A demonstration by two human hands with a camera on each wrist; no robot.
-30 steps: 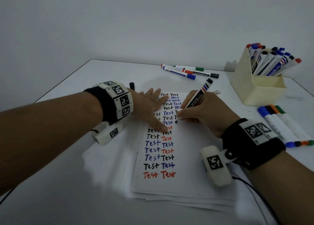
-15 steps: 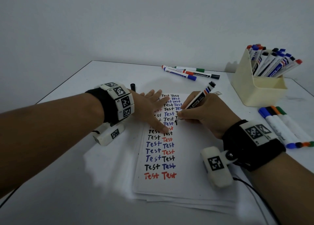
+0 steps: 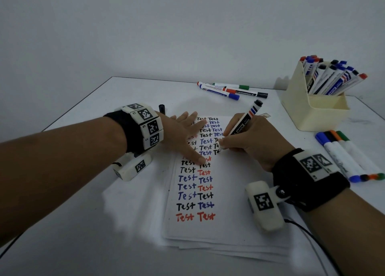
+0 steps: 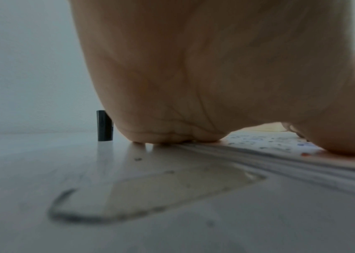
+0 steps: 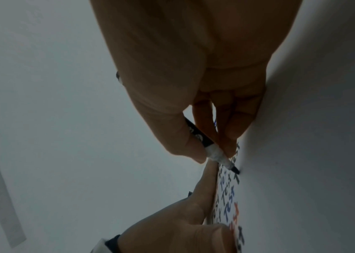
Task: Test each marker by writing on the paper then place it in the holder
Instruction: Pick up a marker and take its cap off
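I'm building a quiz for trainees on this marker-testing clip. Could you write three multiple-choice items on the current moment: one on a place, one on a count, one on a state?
1. Where does the loose black cap stand?
A. On the table beyond the left hand
B. Inside the holder
C. On the paper's near edge

2. How many markers lie side by side on the table just right of the right wrist?
A. Two
B. Four
C. Seven

3. What is the left hand doing?
A. Gripping a marker
B. Lifted off the table
C. Lying flat with spread fingers on the paper

Answers:
1 A: the cap stands upright on the table, past the left wrist.
2 B: the four markers have blue, black, orange and green ends.
3 C: it presses the paper while the right hand writes with the black marker; the holder stands apart.
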